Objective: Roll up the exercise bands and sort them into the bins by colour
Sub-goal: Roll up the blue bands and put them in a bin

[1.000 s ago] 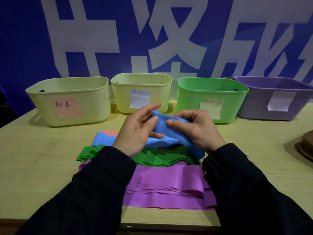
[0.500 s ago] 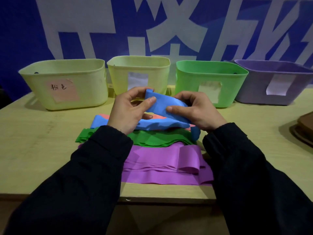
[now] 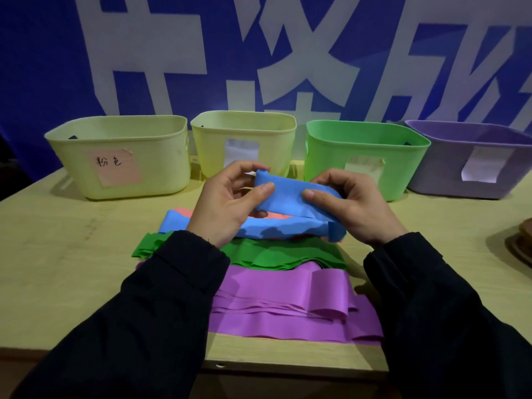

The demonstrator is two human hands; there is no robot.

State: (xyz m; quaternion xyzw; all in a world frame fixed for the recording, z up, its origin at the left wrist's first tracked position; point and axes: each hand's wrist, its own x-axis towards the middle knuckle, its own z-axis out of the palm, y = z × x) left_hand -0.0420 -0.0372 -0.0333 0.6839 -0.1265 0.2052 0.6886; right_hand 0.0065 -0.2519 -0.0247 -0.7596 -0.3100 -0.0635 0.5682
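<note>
Both my hands hold a blue exercise band [image 3: 288, 194] above the table. My left hand [image 3: 227, 205] pinches its left end, which is curled over into a small roll, and my right hand [image 3: 354, 208] pinches its right part, with the band's tail hanging down to the pile. Below lie more blue bands [image 3: 276, 229], a pink band [image 3: 184, 211] peeking out behind them, green bands [image 3: 276, 256] and purple bands [image 3: 285, 306]. Along the back stand a pale yellow bin with a pink label [image 3: 121, 180], a second pale yellow bin [image 3: 244, 131], a green bin [image 3: 365, 148] and a purple bin [image 3: 472, 159].
The wooden table [image 3: 57, 263] carries everything; its front edge runs just below the purple bands. A brown round object [image 3: 522, 246] sits at the right edge. A blue banner with white characters [image 3: 259, 53] hangs close behind the bins.
The blue band has been lifted and stretched out flatter between my hands. Its left end is now curled into a small roll at my left fingertips.
</note>
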